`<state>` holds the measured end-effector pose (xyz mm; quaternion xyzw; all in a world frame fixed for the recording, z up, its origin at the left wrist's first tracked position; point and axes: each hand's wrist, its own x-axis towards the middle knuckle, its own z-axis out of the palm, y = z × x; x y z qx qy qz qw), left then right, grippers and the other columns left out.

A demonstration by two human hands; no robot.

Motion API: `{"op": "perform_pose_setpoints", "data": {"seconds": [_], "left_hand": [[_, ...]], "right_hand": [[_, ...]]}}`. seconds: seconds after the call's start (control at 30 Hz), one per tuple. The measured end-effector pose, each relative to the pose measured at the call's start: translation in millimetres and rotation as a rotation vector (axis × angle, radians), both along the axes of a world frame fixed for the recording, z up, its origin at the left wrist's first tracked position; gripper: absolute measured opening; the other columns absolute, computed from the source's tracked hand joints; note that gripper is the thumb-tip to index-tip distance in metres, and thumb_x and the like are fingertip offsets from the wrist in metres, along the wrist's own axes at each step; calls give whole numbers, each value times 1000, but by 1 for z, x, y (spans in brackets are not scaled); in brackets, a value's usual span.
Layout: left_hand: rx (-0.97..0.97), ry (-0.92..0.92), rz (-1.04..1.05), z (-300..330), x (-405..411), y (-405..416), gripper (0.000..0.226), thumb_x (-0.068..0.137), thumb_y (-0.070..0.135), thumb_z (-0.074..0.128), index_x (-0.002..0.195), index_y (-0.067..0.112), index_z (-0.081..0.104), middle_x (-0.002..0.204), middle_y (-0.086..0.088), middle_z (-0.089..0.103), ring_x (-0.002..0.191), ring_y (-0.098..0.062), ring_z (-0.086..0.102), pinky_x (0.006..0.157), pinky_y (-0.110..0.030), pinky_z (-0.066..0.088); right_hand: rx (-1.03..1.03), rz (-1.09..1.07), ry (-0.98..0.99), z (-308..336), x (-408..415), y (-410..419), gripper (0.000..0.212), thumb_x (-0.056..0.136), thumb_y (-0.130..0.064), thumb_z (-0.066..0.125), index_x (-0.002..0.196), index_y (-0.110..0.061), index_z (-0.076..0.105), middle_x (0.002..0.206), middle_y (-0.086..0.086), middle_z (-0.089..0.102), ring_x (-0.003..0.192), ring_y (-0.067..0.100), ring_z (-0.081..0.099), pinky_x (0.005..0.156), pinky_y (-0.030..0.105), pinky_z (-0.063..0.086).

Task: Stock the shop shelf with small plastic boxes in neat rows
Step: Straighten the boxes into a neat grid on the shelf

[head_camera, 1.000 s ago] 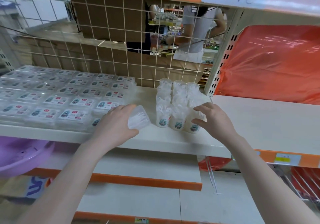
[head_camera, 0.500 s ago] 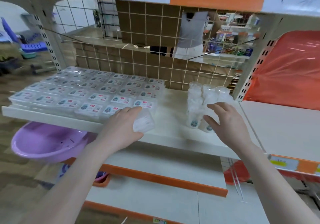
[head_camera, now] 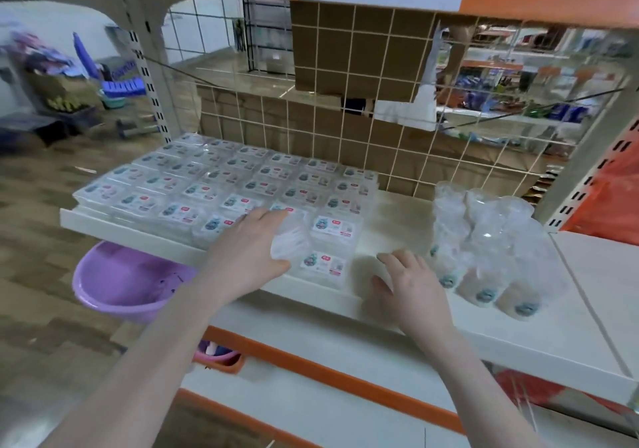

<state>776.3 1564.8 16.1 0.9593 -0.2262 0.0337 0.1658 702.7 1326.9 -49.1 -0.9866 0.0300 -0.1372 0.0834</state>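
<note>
A clear plastic box [head_camera: 289,240] is grasped by the left hand [head_camera: 247,255] above the shelved rows [head_camera: 221,184] (labels up); the right hand [head_camera: 411,286] is rested flat, released, on the shelf [head_camera: 397,219].

Shelf [head_camera: 397,312]: white, carrying stock | left part: flat clear labelled boxes [head_camera: 221,184] lying in rows | right part: bagged clear cups [head_camera: 484,250] lying, apart from boxes | middle strip showing bare board

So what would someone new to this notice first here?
Probably the grid of labelled small plastic boxes in neat rows on the left of the white shelf. The left hand holds another clear box at the grid's front edge. A purple basin sits below.
</note>
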Motion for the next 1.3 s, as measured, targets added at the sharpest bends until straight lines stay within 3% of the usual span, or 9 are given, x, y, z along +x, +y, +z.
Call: {"op": "perform_pose_setpoints", "data": {"seconds": [0.13, 0.27, 0.37, 0.5, 0.8, 0.97, 1.13, 1.23, 1.3], "left_hand": [[14, 15, -17, 2, 20, -11, 78, 79, 32, 68, 146, 25, 28, 141, 1, 33, 125, -18, 40, 98, -36, 41], [18, 2, -18, 2, 39, -20, 75, 79, 30, 68, 143, 26, 30, 133, 0, 34, 111, -18, 46, 80, -28, 40], [26, 51, -25, -3, 49, -27, 77, 78, 31, 69, 144, 29, 28, 135, -1, 33, 110, -22, 49, 87, -37, 46], [79, 77, -110, -12, 60, -30, 74, 79, 34, 68, 143, 25, 32, 145, 1, 34, 128, -22, 38, 103, -36, 35], [197, -6, -318, 3, 83, -20, 47, 84, 40, 61, 126, 21, 57, 135, 3, 48, 117, -18, 50, 91, -36, 45], [11, -25, -349, 20, 96, -17, 36, 86, 29, 63, 121, 24, 63, 118, 8, 65, 104, -11, 59, 81, -20, 41], [-185, 231, -327, 31, 114, -15, 29, 84, 28, 65, 113, 30, 66, 112, 14, 65, 87, 9, 57, 68, -2, 40], [-178, 314, -345, 29, 123, -18, 26, 87, 31, 62, 113, 30, 65, 118, 12, 64, 93, 3, 57, 74, -7, 41], [-130, 270, -329, 26, 127, -22, 30, 91, 36, 57, 119, 28, 63, 122, 9, 62, 96, -2, 54, 76, -12, 37]], "right_hand": [[-4, -13, 50, -10, 20, -7, 33, 94, -31, 47, 122, -16, 54, 118, 3, 53, 110, 24, 47, 89, 31, 38], [-3, -26, 82, -17, 35, -9, 32, 94, -34, 43, 120, -19, 52, 115, 0, 52, 108, 21, 47, 86, 28, 38], [-2, -48, 110, -21, 39, -9, 33, 94, -34, 42, 122, -19, 51, 117, 0, 51, 109, 20, 46, 87, 28, 39], [-11, -63, 99, -23, 41, -9, 33, 92, -33, 48, 120, -17, 56, 116, 1, 54, 108, 22, 48, 87, 31, 41], [0, -116, 109, -21, 39, -5, 35, 92, -34, 50, 124, -20, 56, 121, -2, 54, 113, 20, 47, 91, 28, 40], [-3, -135, 106, -21, 38, -4, 36, 92, -36, 49, 125, -23, 56, 122, -4, 54, 113, 18, 47, 92, 26, 39], [20, -136, 80, -21, 38, -4, 34, 90, -32, 55, 121, -19, 60, 118, -1, 58, 108, 22, 50, 90, 29, 42], [30, -136, 77, -21, 38, -3, 35, 90, -31, 55, 122, -19, 60, 119, -1, 58, 109, 22, 50, 91, 28, 41], [32, -136, 82, -21, 39, -3, 35, 91, -32, 54, 123, -20, 59, 120, -2, 57, 110, 21, 49, 91, 27, 40]]}}
